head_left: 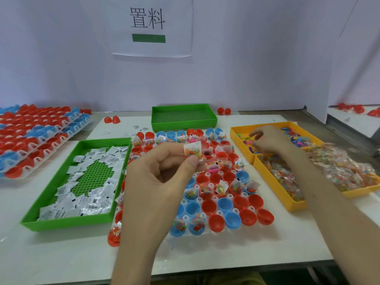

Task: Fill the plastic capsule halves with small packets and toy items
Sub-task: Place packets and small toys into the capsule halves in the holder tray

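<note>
Item one, your left hand (162, 171): raised over the centre of the desk (61, 254), thumb and forefinger pinching a small clear packet (192, 151) of coloured bits, the other fingers curled; the hand and forearm hide the left-middle cups of the rack below. Item two, the capsule halves (225, 204): red and blue, seated open side up in a clear rack straight ahead of you, some already holding packets and toy bits, many in the near rows bare. Item three, your right hand (265, 138): blurred, fingers curled above the far yellow tray (233, 132) of mixed toy pieces; you cannot tell whether it holds anything. Its forearm crosses the near yellow tray (270, 185), heaped with clear packets. Item four, a green tray (67, 222) left of the rack, scattered with white sachets. Item five, a second green tray (185, 125) just behind the rack. Item six, stacked racks (41, 136) of red and blue halves at far left. Item seven, loose red halves (112, 119) on the desk near the back. Item eight, a paper sign (152, 27) on the wall
</note>
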Tool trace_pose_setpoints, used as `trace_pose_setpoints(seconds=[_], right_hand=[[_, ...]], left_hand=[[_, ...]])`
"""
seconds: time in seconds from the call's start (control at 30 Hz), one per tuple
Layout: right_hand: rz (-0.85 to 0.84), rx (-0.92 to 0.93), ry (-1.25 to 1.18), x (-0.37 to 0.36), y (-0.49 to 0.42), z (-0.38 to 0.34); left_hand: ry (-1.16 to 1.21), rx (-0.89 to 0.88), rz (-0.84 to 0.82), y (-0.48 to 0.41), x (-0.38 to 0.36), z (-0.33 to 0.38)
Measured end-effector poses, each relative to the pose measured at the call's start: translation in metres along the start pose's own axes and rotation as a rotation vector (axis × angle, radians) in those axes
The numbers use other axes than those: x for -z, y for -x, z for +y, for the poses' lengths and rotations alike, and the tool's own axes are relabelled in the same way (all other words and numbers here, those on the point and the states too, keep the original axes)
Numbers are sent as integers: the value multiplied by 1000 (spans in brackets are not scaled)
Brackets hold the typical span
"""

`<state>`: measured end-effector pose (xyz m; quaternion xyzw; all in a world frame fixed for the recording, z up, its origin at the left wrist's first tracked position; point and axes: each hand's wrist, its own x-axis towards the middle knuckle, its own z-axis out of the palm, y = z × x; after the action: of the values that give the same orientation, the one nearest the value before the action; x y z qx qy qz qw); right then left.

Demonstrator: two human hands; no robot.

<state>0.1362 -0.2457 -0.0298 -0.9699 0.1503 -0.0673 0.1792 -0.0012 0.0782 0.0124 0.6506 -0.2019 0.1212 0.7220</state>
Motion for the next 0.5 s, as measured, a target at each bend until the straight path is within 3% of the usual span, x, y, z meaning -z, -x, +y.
trace_pose_setpoints(seconds=[0.3,0.5], right_hand=[[165,6,44,3,9,-13],[293,205,-666,53,77,-60]], left_hand=[[-37,6,-19,-2,1,-4],[44,42,-6,-2,0,-9]])
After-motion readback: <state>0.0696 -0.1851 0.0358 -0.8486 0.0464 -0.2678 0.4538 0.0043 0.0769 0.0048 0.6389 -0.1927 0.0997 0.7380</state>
